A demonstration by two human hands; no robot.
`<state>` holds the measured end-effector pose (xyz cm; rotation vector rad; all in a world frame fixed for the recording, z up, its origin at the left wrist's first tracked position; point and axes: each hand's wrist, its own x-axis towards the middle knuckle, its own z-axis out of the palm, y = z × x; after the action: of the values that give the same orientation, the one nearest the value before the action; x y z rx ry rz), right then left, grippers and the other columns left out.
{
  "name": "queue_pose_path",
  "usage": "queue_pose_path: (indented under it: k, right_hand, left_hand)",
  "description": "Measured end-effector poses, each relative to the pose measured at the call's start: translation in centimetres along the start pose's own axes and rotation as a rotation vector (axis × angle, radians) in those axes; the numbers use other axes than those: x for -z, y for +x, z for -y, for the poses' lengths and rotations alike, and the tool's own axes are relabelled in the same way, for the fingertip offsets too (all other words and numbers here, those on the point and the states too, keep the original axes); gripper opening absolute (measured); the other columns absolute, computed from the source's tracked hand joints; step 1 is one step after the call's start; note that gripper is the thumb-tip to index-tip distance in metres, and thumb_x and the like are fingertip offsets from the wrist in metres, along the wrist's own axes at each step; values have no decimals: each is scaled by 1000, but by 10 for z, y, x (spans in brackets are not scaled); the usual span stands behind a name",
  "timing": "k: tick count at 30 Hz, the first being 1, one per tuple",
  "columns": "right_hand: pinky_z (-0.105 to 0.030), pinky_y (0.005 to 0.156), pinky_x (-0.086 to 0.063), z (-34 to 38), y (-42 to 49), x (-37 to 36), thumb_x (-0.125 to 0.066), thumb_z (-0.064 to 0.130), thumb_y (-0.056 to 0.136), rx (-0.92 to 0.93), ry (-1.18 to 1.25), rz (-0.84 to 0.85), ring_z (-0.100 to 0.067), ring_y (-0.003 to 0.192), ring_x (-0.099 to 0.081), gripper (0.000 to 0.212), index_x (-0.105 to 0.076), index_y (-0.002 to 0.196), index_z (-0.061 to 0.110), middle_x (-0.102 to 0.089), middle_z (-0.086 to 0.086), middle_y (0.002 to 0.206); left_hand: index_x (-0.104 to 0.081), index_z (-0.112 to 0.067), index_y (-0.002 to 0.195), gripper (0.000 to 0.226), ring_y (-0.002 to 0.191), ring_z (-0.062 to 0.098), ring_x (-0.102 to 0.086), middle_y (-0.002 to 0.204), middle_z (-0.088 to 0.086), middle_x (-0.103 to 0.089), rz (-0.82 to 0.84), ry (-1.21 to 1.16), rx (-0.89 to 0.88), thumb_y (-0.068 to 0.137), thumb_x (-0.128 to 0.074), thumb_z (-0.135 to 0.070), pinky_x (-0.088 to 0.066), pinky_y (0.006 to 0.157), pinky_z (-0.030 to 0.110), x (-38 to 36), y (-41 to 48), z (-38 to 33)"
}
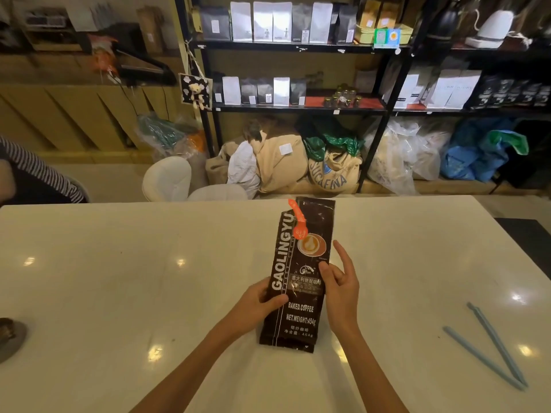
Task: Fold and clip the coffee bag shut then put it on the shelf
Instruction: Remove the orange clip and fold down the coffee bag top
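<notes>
The left hand (262, 296) holds the tall dark brown foil coffee bag (298, 281) by its left edge, with the thumb pressed on the front and the fingers tucked behind. The right hand (338, 289) grips the right edge of the bag between thumb and curled fingers, while its pointer finger sticks up, free in the air. Both hands sit about halfway up the bag.

The bag stands up on the shiny white table (119, 278), right in front of the person, leaning a little to the right at the top. Its long side runs from the person toward the far edge of the table. The top of the bag is above and beyond both hands, and it looks open and not folded yet. A small orange plastic scoop (298, 223) lies against the top front of the bag.

The long light blue plastic bag clip (492, 350) lies open like a V on the table, well off to the right. The right hand is much nearer to it, so I think that hand should fetch it after the fold.

The black metal shelf (298, 110) with other bags stands far past the table.
</notes>
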<state>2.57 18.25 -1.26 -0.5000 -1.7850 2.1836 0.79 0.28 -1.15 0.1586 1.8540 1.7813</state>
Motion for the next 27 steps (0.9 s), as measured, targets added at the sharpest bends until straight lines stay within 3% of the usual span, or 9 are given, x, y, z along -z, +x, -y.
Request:
queue_pose_path:
  k: [2,4,7,11,15,18,20,23,27]
  right_hand:
    - [-42,75,-63,1,-1,1,-58,14,97,16,-2,15,-26,93,-75,55,-42,146,36,-76,-15,91]
    - [-40,75,-63,2,-1,1,-58,13,97,39,-35,33,-25,93,-75,58,-40,147,38,-75,-15,89]
    - [-28,74,-62,4,3,2,-56,12,98,66,-115,90,-15,97,-74,53,-44,140,41,-77,2,95]
    - [-20,81,-58,7,14,9,-57,8,96,106,-274,262,-11,111,-67,42,-63,119,43,-73,25,108]
    - [-26,86,-58,15,27,19,-66,8,91,76,-373,405,-10,108,-68,48,-62,123,43,-73,9,115]
    - [-16,83,-55,23,33,21,-73,13,86,74,-481,374,-4,96,-69,48,-64,118,47,-77,0,95]
    - [-12,81,-53,24,34,20,-75,14,84,108,-548,318,5,89,-68,37,-71,107,42,-76,3,87]
    - [-4,83,-42,19,30,19,-76,23,84,189,-720,223,1,97,-58,16,-78,97,30,-72,9,95]
    - [-7,79,-34,17,24,25,-81,29,78,265,-799,139,-10,95,-40,9,-78,87,29,-49,5,91]
  left_hand:
    - [-25,-43,141,71,108,20,-70,121,7,-69,-73,-105,-90,91,-62,-10,-59,82,30,1,0,-5]
    - [-9,-53,144,86,106,19,-71,120,-2,-68,-147,-18,-233,93,-61,-7,-60,82,30,3,3,-11]
    - [-23,-58,137,73,104,13,-70,129,-7,-61,-121,202,-331,95,-60,-11,-59,81,25,6,7,-24]
    - [-39,-47,139,72,94,3,-72,128,-4,-65,-97,223,-292,89,-67,-4,-60,75,22,17,15,-35]
    - [-40,-37,146,86,104,16,-71,124,-5,-68,-23,203,-216,78,-76,2,-60,82,29,29,21,-33]
    - [-53,-34,135,72,94,23,-73,91,16,-74,-100,258,-174,78,-75,4,-58,85,30,31,25,-30]
    - [-66,-30,122,52,81,18,-71,73,7,-70,-184,359,-177,82,-72,1,-55,82,29,27,26,-31]
    - [-77,-15,103,22,78,9,-68,80,-7,-72,-245,476,-175,86,-68,-3,-53,81,28,19,28,-36]
    - [-73,-13,102,15,91,15,-57,101,3,-51,-327,573,-160,89,-67,-10,-49,90,27,11,29,-31]
